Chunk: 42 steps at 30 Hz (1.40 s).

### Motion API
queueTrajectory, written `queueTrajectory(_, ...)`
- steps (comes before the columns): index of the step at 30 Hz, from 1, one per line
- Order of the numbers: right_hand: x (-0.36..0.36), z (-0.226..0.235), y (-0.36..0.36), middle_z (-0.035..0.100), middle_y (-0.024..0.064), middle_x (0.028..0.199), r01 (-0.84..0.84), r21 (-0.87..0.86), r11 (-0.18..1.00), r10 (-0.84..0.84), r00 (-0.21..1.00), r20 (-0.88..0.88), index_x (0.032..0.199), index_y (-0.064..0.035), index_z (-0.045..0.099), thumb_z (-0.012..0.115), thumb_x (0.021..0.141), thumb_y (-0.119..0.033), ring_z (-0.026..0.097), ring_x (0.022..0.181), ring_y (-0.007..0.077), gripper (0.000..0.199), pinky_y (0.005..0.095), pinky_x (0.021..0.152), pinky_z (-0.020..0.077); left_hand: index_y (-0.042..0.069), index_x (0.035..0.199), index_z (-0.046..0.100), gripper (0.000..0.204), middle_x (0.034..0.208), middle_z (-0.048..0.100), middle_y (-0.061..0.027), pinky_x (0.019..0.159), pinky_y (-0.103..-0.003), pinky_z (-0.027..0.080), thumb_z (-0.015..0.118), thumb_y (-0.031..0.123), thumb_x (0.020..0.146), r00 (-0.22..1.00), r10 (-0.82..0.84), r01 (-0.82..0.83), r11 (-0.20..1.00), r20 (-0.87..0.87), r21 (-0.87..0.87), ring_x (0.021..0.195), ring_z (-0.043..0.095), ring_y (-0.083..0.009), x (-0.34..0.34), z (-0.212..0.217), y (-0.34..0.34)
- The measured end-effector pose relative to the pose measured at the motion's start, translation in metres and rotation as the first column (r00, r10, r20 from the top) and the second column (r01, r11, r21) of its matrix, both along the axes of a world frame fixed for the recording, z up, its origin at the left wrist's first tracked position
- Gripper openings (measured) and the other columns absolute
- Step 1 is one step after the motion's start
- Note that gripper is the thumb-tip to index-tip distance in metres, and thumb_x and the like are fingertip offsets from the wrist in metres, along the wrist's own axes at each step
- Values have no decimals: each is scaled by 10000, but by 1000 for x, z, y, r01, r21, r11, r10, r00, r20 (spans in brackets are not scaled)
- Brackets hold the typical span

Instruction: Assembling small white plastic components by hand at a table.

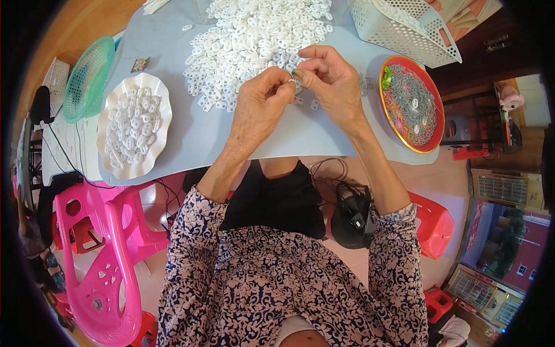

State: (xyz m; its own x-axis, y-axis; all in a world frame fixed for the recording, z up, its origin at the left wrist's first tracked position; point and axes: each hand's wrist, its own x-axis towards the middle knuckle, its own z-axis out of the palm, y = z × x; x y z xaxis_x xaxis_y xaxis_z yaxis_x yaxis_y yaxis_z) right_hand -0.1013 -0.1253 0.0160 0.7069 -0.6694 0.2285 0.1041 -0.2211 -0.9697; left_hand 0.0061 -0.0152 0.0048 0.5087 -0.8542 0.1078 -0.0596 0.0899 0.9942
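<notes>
My left hand [261, 104] and my right hand [332, 81] meet over the grey table [191, 133], fingertips pinched together on a small white plastic piece [293, 82] between them. Just beyond the hands lies a big heap of small white plastic pieces [254, 40]. A white scalloped plate [134, 124] to the left holds more of the same pieces. At the right, a round red tray [411, 104] carries fine grey bits and a few white pieces.
A white perforated basket [404, 26] stands at the far right of the table, and a green mesh basket [88, 78] at its left edge. A pink plastic chair [101, 254] is at lower left, a red stool [433, 222] at right, black cables and a device on the floor.
</notes>
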Motion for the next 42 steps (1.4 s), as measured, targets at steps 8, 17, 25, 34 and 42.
queueTrajectory(8,-5,4,-7,603,-31,731,-74,-26,997,72,996,-52,933,-3,640,640,842,-67,491,647,31,111,185,578,405,3,819,581,94,649,551,4,564,-220,382,537,83,844,1000,-29,29,999,3,-16,616,463,-52,-1,3,2)
queueTrajectory(17,-8,11,-17,572,-39,681,-207,-81,975,195,971,-137,835,-8,666,665,844,-127,463,622,32,120,197,536,364,19,799,566,106,652,540,17,553,-212,360,543,109,848,990,-137,136,989,-25,-57,611,454,-47,1,2,3)
queueTrajectory(25,-9,15,-19,580,-37,709,-265,-102,959,246,955,-168,910,-5,641,628,846,-71,481,651,35,92,198,582,395,24,774,550,109,638,535,19,535,-212,346,541,107,844,993,-114,113,993,-17,-29,592,438,-45,1,0,3)
queueTrajectory(34,-11,15,-13,591,-30,746,-228,-284,931,202,972,-117,979,-28,596,619,822,-39,494,679,46,159,211,617,413,2,786,543,111,636,517,6,540,-223,356,525,97,840,992,-116,119,990,45,-70,597,441,-63,-1,-2,3)
queueTrajectory(42,-14,16,-18,563,-42,670,-207,-232,950,145,956,-256,831,-2,649,644,838,-90,456,621,42,88,205,557,377,9,801,555,112,642,525,13,541,-217,349,531,107,850,991,-137,137,988,-1,-67,602,435,-51,2,-3,2)
